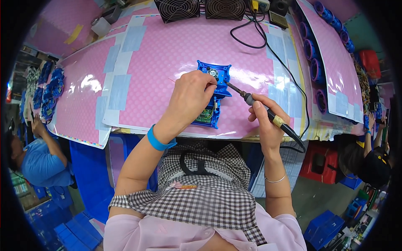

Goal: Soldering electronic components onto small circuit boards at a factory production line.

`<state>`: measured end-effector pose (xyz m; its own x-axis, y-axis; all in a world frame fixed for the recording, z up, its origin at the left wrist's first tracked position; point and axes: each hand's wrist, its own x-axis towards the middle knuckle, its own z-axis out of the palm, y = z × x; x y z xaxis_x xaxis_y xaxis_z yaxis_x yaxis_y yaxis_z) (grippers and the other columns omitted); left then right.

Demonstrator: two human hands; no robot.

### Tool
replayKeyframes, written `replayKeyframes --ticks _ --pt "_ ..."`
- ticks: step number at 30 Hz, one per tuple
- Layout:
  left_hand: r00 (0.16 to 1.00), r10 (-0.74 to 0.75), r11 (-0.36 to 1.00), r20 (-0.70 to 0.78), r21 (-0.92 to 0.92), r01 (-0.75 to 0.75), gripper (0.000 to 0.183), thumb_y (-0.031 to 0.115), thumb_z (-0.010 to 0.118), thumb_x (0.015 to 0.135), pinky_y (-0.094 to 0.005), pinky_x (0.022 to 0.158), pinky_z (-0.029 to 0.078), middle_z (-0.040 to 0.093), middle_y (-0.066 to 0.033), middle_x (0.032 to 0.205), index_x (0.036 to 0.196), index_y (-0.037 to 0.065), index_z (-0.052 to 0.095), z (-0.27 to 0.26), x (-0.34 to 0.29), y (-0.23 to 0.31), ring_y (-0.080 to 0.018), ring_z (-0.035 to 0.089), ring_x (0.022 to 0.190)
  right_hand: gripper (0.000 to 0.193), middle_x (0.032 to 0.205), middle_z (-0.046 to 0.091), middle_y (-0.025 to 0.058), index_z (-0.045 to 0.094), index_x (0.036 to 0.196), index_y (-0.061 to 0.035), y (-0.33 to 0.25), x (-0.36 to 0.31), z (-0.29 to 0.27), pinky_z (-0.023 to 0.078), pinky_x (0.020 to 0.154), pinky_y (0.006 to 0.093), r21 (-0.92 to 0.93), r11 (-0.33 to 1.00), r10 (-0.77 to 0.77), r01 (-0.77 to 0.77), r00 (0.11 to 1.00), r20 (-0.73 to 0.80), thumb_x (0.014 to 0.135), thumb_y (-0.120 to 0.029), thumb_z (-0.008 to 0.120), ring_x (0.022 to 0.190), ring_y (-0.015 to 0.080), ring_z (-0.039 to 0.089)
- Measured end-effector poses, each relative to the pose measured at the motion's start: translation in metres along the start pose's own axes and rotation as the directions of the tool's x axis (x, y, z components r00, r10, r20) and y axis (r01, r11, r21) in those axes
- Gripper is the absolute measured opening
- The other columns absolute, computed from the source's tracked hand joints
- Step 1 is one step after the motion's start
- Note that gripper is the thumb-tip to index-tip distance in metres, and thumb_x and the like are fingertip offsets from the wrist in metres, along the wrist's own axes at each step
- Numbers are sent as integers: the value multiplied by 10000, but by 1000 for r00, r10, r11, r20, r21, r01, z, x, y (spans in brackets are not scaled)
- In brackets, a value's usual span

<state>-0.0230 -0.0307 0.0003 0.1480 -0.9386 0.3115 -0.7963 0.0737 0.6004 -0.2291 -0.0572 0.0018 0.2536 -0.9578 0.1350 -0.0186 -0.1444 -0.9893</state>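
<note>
A blue plastic housing lies on the pink patterned sheet in front of me. In its upper part is a small round speaker-like part, and in its lower part a green circuit board. My left hand reaches over the housing's left side, fingers pinched on a thin reddish wire; its grip is partly hidden. Held like a pen, a soldering iron is in my right hand. The iron's tip points left at the housing's right edge; whether it touches, I cannot tell.
Two black fans stand at the far edge. A black cable curves along the right of the table. Blue ring-shaped parts line a right-hand shelf. Co-workers sit at left and right. Blue bins stand below left.
</note>
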Motion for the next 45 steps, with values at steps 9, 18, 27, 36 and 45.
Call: replayKeyframes --ticks 9,18,27,36,45 --pt "1000 -18 1000 -15 2 18 118 85 675 764 -366 632 488 659 -136 776 854 11 694 3 -1 1 -279 641 699 199 762 668 108 668 1041 46 -2 0 0 482 561 224 -51 999 5 -4 1000 29 879 -54 612 594 125 613" --pt "1000 -12 1000 -19 -2 12 109 85 671 762 -371 629 485 649 -137 760 838 7 686 3 0 1 -280 635 695 198 752 667 117 667 1039 51 -6 -4 -3 483 554 229 -29 1000 8 -8 1000 14 881 -54 610 590 134 618" --pt "998 -55 998 42 -14 55 113 76 608 772 -449 712 487 649 -181 803 804 -12 672 1 1 4 -343 623 779 219 743 665 130 657 1041 65 -1 -2 -8 489 548 238 -61 997 -49 47 998 -27 886 -85 619 580 150 622" --pt "997 -59 998 48 -3 59 113 76 614 767 -447 713 491 648 -178 798 806 -10 674 0 3 6 -346 625 772 225 745 666 130 657 1046 61 -2 -3 -8 491 555 238 -73 996 -53 51 998 -32 883 -91 624 585 148 623" --pt "943 -252 949 -218 -248 196 155 110 702 786 -307 608 477 702 -119 851 865 -22 689 -15 -4 -3 -178 656 718 199 755 676 96 672 1016 42 -1 -5 -4 496 539 206 0 990 -139 139 990 -37 838 -48 660 598 110 637"
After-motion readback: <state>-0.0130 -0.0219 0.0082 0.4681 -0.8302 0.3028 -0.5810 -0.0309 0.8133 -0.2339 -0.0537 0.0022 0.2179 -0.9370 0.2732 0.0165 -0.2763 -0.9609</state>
